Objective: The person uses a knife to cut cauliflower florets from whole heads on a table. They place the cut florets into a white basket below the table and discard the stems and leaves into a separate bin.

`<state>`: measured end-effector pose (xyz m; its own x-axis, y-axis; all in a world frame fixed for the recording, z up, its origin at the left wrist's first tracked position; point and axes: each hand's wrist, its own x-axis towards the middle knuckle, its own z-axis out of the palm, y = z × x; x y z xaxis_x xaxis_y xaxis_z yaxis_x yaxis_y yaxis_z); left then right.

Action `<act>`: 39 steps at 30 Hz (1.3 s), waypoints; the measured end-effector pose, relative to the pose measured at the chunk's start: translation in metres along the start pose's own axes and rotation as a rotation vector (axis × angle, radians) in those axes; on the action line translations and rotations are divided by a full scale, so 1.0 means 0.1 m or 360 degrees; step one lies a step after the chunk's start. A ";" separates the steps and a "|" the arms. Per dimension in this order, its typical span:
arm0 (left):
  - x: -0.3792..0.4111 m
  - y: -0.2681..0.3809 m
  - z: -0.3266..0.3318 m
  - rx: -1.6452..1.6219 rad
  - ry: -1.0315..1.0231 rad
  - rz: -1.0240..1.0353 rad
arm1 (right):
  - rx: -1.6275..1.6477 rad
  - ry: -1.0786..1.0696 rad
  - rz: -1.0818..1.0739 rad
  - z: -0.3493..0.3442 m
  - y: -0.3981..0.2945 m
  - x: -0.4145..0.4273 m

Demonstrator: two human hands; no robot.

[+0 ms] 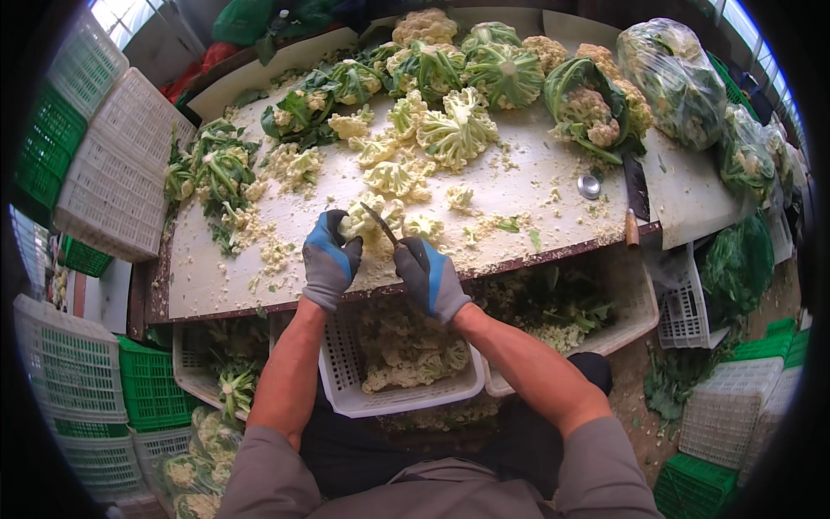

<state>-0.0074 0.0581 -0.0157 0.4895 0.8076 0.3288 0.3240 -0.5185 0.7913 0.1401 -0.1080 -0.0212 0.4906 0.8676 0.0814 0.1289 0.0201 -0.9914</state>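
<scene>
My left hand [329,258], in a grey and blue glove, grips a pale cauliflower piece [355,224] above the front of the white work surface [272,253]. A knife [379,222] with a dark-stained blade is held in my right hand [428,276], gloved alike, its tip pointing up and left by that piece. Cut florets [423,227] lie just beyond both hands. Farther back are a large cut cauliflower head [457,130] and several heads with leaves [506,71]. Below my hands, a white plastic basket [402,405] holds florets.
At the right lie a cleaver [636,188] with a wooden handle and a small round metal object [589,187]. Leafy trimmings [224,162] are heaped at the left. Bagged cauliflowers [671,81] sit back right. Stacked crates [120,162] flank the table. Baskets of trimmings [639,318] stand under its edge.
</scene>
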 end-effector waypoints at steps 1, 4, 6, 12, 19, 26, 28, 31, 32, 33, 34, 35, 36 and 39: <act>-0.01 -0.03 -0.01 0.0071 0.0011 0.0132 | 0.0115 -0.0016 0.0138 0.00 -0.09 0.00; -0.03 -0.04 -0.04 0.0391 0.0043 0.0401 | 0.0105 0.0076 0.0186 -0.03 -0.20 0.01; -0.04 -0.01 -0.06 0.0503 0.0032 0.0491 | 0.0025 0.0034 0.0035 -0.04 -0.20 0.01; -0.09 0.09 -0.10 0.0570 -0.0038 0.0558 | -0.0160 -0.0102 -0.0071 0.03 -0.11 -0.01; -0.14 0.16 -0.04 0.0726 -0.0120 0.0712 | -0.0491 -0.0072 -0.0178 0.15 -0.08 0.07; -0.14 0.17 -0.04 0.0644 -0.0044 0.0700 | -0.0320 0.0001 -0.0165 0.07 -0.23 -0.05; -0.15 0.19 -0.03 0.0671 -0.0050 0.0694 | -0.0331 -0.0036 -0.0111 0.05 -0.20 -0.05; -0.16 0.17 -0.01 0.0731 -0.0111 0.0760 | -0.0291 -0.0076 -0.0016 0.05 -0.11 0.04; -0.16 0.17 -0.01 0.0753 -0.0139 0.0795 | -0.0269 -0.0086 0.0018 0.04 -0.07 0.09; -0.18 0.19 0.00 0.0774 -0.0141 0.0800 | -0.0223 -0.0126 0.0081 0.05 -0.05 0.13; -0.21 0.22 0.01 0.0795 -0.0142 0.0806 | -0.0178 -0.0166 0.0143 0.05 -0.02 0.18; -0.22 0.24 0.02 0.0814 -0.0144 0.0812 | -0.0132 -0.0206 0.0206 0.05 0.00 0.21; -0.21 0.21 0.04 0.0805 -0.0089 0.0807 | -0.0124 -0.0222 0.0223 0.05 0.00 0.24; -0.21 0.18 0.04 0.0693 -0.0107 0.0719 | -0.0118 -0.0248 0.0258 0.06 -0.01 0.27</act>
<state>-0.0092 0.0304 -0.0104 0.7002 0.4703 0.5372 0.3664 -0.8825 0.2950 0.1483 -0.0820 -0.0186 0.3717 0.9229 -0.1009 0.1249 -0.1574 -0.9796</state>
